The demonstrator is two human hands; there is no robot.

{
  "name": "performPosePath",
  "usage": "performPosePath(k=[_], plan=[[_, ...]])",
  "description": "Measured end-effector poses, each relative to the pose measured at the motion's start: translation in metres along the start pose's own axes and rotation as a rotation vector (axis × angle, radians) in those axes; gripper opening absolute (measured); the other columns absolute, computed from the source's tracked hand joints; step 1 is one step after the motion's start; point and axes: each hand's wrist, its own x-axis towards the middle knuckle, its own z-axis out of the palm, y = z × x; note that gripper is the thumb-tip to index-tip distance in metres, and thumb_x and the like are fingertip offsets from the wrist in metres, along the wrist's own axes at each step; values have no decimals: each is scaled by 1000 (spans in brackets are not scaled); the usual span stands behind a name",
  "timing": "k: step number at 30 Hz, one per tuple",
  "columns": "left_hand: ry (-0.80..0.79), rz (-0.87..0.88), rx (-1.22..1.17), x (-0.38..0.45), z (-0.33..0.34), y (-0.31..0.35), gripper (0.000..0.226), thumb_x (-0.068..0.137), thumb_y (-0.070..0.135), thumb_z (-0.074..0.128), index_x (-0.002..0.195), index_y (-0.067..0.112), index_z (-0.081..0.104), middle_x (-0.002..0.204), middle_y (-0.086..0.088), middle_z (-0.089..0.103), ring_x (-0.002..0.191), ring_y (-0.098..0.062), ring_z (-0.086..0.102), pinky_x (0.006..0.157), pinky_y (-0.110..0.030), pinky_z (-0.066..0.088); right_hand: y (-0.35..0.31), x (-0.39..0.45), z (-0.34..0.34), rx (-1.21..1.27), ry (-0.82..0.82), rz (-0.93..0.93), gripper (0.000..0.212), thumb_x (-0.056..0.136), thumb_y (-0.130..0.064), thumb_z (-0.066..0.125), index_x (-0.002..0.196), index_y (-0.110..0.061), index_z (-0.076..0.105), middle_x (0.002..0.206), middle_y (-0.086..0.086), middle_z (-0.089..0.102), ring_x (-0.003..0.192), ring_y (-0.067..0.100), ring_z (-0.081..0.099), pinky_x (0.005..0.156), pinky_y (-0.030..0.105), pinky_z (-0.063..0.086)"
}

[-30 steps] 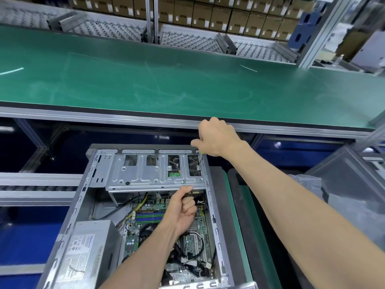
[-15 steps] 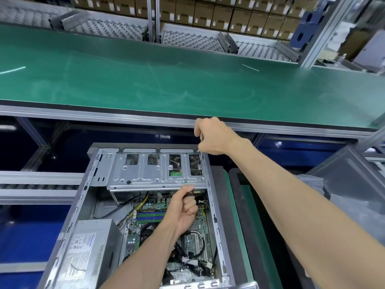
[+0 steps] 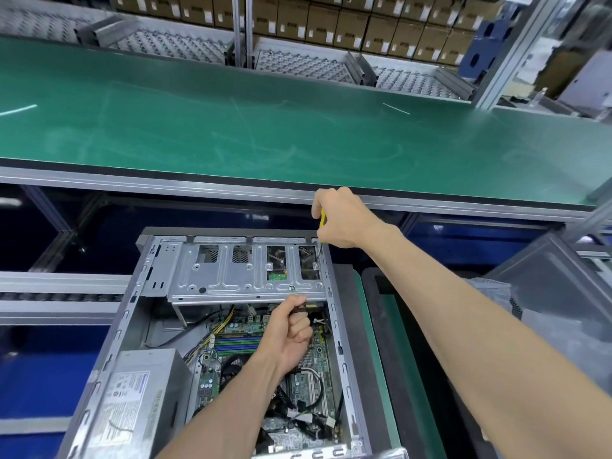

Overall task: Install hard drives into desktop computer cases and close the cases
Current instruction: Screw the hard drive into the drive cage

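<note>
Steel cage (image 3: 231, 279) is stiff; our right hand (image 3: 344, 217) grips the screwdriver (image 3: 322, 220), our left hand (image 3: 291, 332) pinches the drive (image 3: 313, 306) by its edge, likely fragile.

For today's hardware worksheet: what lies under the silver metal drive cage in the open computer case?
Through the silver metal drive cage cut-outs, a hard drive's green circuit board shows. The left hand grips a dark part below its edge. The rest is covered.

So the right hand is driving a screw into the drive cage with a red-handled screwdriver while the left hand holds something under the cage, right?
Not quite: the head view shows the screwdriver in the right hand has a yellow handle, not red. Its tip does meet the drive cage, and the left hand does grip something beneath it.
</note>
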Motion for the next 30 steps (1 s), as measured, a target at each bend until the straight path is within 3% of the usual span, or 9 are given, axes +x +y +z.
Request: performPosePath(k=[6,11,15,18,21,24,26,28,30], plan=[[21,6,6,0,0,-1,31,69,10,75,89,20,53,54,9,14,38,-7,15,32,-20,16,-8,-1,-1,-52,22,41,16,74,-5,58,88,-13,56,99,9,51,100,33,49,82,42,51],[38,11,21,-6,5,1,42,68,14,78,105,20,58,55,9,13,38,-8,14,32,-20,15,-18,-1,2,-53,39,75,21,75,-4,56,95,-9,57,96,8,42,91,33,46,76,39,47],[92,20,145,-23,14,3,57,66,24,88,116,14,63,53,8,15,40,-8,14,34,-21,14,-11,-11,-5,-10,44,129,19,75,-5,61,94,-10,63,101,12,56,92,34,55,78,43,54],[260,90,290,-34,11,5,48,73,29,89,103,-1,66,46,4,35,40,-9,19,34,-23,19,2,-21,-6,86,184,190,4,71,-7,69,75,-5,71,85,19,69,85,34,64,71,43,60],[408,213,399,-47,10,8,27,88,24,76,83,-1,68,58,-7,65,37,-11,27,37,-25,23,16,-37,0,355,239,268,17,73,-13,82,62,-6,70,61,10,71,73,21,72,64,34,60],[253,278,247,-57,15,16,31,97,9,56,67,8,50,53,0,37,38,-11,21,37,-25,18,20,-56,19,859,152,345,19,83,-12,81,87,-1,67,68,10,74,66,22,75,63,32,60],[100,235,36,-57,25,26,34,102,12,47,68,13,43,52,4,28,39,-9,19,36,-22,18,17,-66,34,997,113,330,18,91,-9,72,105,0,64,75,12,74,67,20,74,62,29,58],[-8,180,-128,-54,36,36,33,107,22,42,77,10,49,53,4,35,42,-8,28,40,-20,30,13,-74,46,978,70,273,15,97,-7,61,111,-6,64,71,4,68,58,11,64,55,22,49],[-118,165,-212,-51,45,39,37,109,30,38,95,2,60,64,-5,58,54,-14,57,68,-28,54,8,-82,50,941,74,232,18,93,-3,58,100,-16,68,67,-4,60,53,7,51,51,20,41]])
